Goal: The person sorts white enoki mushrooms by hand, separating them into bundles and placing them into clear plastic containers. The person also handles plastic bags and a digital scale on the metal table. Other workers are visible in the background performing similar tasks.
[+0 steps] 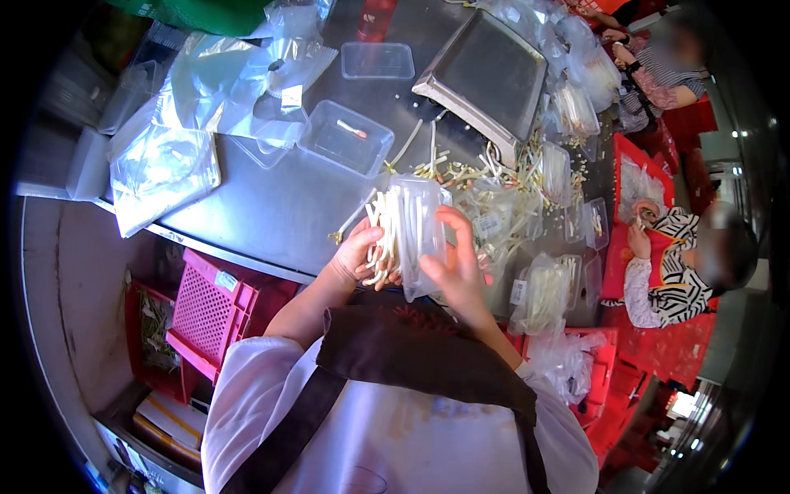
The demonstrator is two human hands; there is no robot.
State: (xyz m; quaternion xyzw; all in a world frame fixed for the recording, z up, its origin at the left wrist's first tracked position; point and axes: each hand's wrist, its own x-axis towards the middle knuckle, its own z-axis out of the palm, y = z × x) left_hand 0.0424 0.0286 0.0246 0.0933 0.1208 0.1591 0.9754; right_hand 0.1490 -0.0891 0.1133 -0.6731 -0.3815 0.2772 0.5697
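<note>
My left hand holds the near-left side of a bundle of white sprouts with pinkish-brown heads. A clear plastic box is tilted up against the bundle, and white stalks show through its wall. My right hand grips the box's right side, thumb across its face and fingers spread along the edge. The fingertips behind the box are hidden. Just beyond my hands, loose sprouts lie on the metal table. Another clear box there contains a single short sprout piece.
Clear plastic bags cover the table's left. A metal-topped scale stands at the back. Bagged sprouts lie right. A pink crate is below the left edge. Two people sit at right; one handles a small item near a red tray.
</note>
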